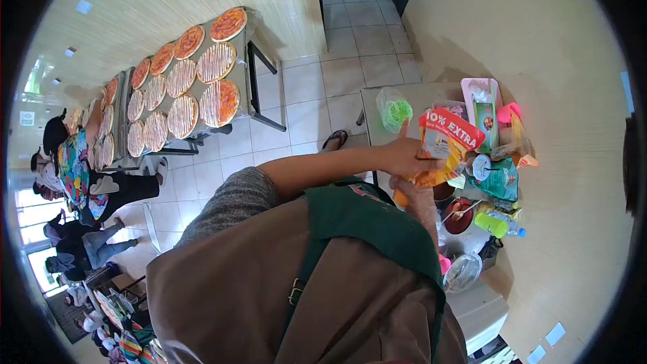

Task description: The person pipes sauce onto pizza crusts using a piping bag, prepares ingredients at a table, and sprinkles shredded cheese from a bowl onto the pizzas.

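Pouch [450, 136], orange with a red band lettered "10% EXTRA", was held between both hands in front of the body, over the near edge of the worktop [426, 96]. The left hand [401, 156] had its grip closed on the side of the pouch, one finger standing up clear of it. The right hand [416, 195] had its grip closed around the narrow orange end. The long axis ran slantwise, with the banded end toward the upper right of the view and the narrow end toward the lower left, near the apron [377, 229].

Just beyond the left hand lay a clear bag [394, 109] with something green inside. Past the banded end stood a pink tray [495, 89] and, beside it, a pink cup [509, 112]. To the right of the hands were a teal packet [504, 178], a dark red bowl [459, 216] with a utensil in it, and a bottle with a green body [490, 224]. A clear tub [464, 271] was nearer the body.

Well apart, on the left, pizzas [216, 63] lay in rows on a second table [247, 84], some striped with pale sauce. A person [74, 162] in a multicoloured top was by the farther pizzas.
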The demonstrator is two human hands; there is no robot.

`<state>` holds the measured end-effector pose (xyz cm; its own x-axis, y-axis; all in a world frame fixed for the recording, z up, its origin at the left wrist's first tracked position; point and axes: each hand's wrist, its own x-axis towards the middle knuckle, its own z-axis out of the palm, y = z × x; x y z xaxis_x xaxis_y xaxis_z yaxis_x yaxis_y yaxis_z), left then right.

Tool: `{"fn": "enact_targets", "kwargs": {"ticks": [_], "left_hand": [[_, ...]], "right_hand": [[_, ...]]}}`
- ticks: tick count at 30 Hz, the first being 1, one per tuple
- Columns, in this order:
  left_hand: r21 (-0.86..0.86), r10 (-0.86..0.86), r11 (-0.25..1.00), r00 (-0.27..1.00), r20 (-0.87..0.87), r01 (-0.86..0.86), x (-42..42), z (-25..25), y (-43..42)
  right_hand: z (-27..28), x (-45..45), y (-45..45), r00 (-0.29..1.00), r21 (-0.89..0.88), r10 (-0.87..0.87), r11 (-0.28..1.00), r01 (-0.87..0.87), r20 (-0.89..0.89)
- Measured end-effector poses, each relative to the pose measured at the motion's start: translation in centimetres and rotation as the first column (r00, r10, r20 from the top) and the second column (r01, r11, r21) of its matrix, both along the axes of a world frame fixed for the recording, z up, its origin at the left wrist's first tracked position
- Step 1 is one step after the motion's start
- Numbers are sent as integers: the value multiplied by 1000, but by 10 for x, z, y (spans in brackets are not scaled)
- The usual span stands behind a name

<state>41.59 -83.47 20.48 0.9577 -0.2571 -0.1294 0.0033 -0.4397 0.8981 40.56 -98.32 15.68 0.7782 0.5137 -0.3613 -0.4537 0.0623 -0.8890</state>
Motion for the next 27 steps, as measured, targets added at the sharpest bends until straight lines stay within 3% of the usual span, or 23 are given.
{"fn": "enact_targets", "kwargs": {"ticks": [1,3,6,9,12,15,16,18,19,20,21,22,25,26,27], "left_hand": [[-51,-7,999,999,-40,5,2,-3,6],[-319,96,943,995,-12,-95,1,-15,8],[-657,359,677,928,-98,-331,-20,5,-5],[-634,379,700,923,-60,-329,-20,-26,-21],[-532,305,791,949,-82,-301,-16,-14,-7],[-562,251,786,964,-91,-258,-10,-22,-3],[-589,252,767,964,-88,-254,-7,-26,-2],[-529,231,818,971,-59,-227,-1,-33,9],[-497,220,841,974,-46,-213,4,-36,14],[-457,211,872,977,29,-175,10,-52,14],[-412,196,901,975,101,-138,14,-78,12],[-363,178,926,969,174,-105,16,-82,12],[-114,79,991,996,36,-74,8,-70,16],[-200,82,976,997,1,-80,8,-75,19],[-286,84,954,996,-35,-90,8,-80,22]], "right_hand": [[-5,0,5,999,-34,9,999,-8,31],[-12,1,11,992,-125,17,992,-1,125],[-25,5,19,928,-327,36,940,94,371],[-23,7,17,837,-474,122,863,177,533],[20,15,11,704,-647,448,762,21,550],[79,34,5,246,-872,870,469,-141,428],[74,39,-10,574,-886,795,395,-241,198],[81,54,-25,867,-688,444,703,-181,225],[88,59,-25,955,-567,233,818,-91,184],[94,60,-13,946,-331,68,943,43,316],[100,60,6,908,-59,-127,985,164,399],[108,66,21,861,-9,-114,991,136,496],[93,74,50,859,-166,-116,960,226,498],[76,77,49,935,-205,-184,946,253,303],[65,81,49,929,-292,-209,908,300,305]]}}
